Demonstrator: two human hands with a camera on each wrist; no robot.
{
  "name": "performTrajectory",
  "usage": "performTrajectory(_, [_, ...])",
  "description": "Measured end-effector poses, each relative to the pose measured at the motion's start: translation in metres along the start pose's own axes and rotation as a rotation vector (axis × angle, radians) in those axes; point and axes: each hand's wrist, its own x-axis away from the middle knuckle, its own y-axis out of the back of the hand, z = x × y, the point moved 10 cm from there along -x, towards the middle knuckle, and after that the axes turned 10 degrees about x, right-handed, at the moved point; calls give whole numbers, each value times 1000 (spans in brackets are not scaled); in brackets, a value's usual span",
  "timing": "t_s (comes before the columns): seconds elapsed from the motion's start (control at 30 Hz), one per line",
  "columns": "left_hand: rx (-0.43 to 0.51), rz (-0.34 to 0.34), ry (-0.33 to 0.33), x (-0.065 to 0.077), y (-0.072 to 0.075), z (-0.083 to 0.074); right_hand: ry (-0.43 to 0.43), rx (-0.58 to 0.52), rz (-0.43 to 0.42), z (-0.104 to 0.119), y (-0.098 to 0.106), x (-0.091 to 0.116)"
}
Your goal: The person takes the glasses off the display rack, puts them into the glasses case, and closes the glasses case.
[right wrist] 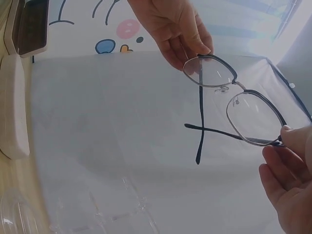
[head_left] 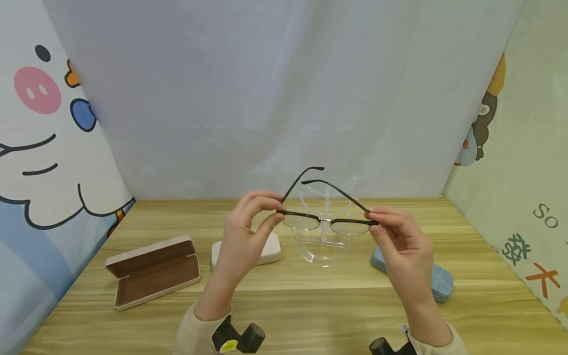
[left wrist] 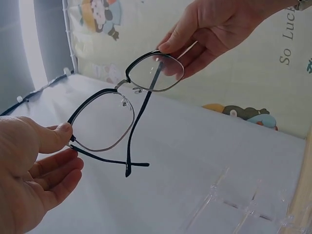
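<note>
Both hands hold up a pair of black half-rim eyeglasses [head_left: 326, 220] above the table, lenses nearer me and temples pointing away. My left hand [head_left: 246, 231] pinches the left hinge corner between thumb and fingers. At the opposite corner, my right hand [head_left: 403, 246] pinches the frame the same way. In the left wrist view, the glasses [left wrist: 122, 84] show clear lenses with thin metal lower rims, and the temples cross. Behind the glasses stands a clear acrylic display stand [head_left: 326, 254], partly hidden by them.
An open glasses case [head_left: 155, 291] with brown lining lies at the left. A closed white case [head_left: 270, 250] sits behind my left hand, a blue case [head_left: 442, 283] behind my right. A pale curtain [head_left: 266, 98] hangs at the table's [head_left: 301, 315] back edge, with printed cloths either side.
</note>
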Motion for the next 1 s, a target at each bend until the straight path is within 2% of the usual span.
performTrajectory(0.27, [26,1,30,1,1,5,40,-32,53,1,-5,0])
performTrajectory(0.43, [51,-2,39,1,1,6,54,-6,69,1,-7,0])
performTrajectory(0.87, [85,-35,-17,0,2,2,22,17,77,-5,-9,2])
performTrajectory(1.0, [202,-2,1,2,0,4,0,-22,83,-7,-11,3])
